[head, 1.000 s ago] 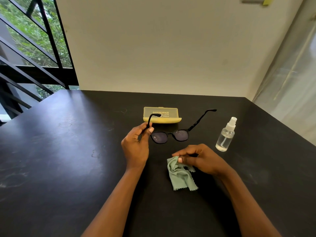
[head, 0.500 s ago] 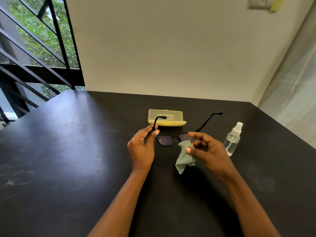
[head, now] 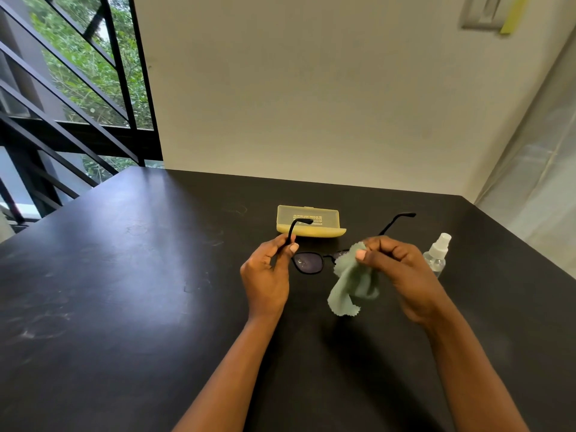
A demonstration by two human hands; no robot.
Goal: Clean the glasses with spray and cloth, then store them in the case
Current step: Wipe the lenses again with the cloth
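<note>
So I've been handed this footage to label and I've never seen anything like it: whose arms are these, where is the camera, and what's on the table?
There is no machine here. A person wears a wide-angle camera on the head, looking forward and down at their own two bare arms. The left hand pinches one arm of the dark-framed glasses. The right hand holds a green cloth against the other lens. On the black table lie a closed yellow case, behind the glasses, and a small clear spray bottle, standing upright to the right.
</note>
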